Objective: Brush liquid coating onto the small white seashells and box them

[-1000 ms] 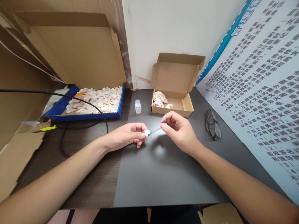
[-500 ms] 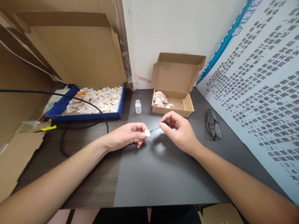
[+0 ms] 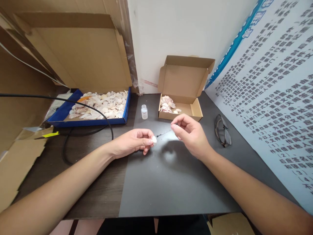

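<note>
Shell in left hand, bottle behind that, sitting between left box and right box, glasses further right.

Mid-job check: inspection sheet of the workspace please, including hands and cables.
Surface: dark table, smooth grey section at right.
Working things: small white shell; thin tool; small bottle, upright; blue-sided box and smaller box, both open, holding shells.
Clutter: glasses right; flat cardboard left.
Hands: left hand pinches the small white shell; right hand holds the thin tool, contact unclear.
Cables: black cable crosses before the blue-sided box.
Surroundings: white wall; printed sheet right.
</note>
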Tool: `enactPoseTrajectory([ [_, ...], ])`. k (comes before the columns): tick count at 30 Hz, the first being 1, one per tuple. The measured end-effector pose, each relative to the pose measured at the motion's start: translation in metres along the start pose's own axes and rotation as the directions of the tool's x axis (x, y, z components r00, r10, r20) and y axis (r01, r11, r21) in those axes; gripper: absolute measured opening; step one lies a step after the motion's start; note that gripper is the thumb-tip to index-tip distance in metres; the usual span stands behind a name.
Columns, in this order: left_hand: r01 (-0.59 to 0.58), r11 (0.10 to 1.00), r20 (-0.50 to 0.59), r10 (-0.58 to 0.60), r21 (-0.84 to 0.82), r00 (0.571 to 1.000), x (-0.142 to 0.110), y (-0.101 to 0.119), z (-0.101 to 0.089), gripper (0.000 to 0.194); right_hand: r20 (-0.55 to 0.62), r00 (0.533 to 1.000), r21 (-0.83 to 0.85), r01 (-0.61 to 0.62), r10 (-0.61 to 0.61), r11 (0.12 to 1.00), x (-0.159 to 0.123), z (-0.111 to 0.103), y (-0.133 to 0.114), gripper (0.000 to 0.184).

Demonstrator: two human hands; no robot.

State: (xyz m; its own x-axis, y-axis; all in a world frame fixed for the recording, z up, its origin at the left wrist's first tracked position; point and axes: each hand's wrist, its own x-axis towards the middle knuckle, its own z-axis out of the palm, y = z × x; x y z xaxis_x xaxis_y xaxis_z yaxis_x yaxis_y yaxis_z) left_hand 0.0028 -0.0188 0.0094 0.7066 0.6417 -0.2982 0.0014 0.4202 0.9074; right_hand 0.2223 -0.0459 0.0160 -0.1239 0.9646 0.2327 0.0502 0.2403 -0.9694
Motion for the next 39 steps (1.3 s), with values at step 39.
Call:
enactPoseTrajectory([
  [39,0.003,1.0,0.028,-0.003,0.004,1.0,-0.0018,-0.0003,-0.0013,0.014,0.037,0.999,-0.126,0.022,-0.018,0.992,-0.0037,0.0005,-0.0003,0.014],
])
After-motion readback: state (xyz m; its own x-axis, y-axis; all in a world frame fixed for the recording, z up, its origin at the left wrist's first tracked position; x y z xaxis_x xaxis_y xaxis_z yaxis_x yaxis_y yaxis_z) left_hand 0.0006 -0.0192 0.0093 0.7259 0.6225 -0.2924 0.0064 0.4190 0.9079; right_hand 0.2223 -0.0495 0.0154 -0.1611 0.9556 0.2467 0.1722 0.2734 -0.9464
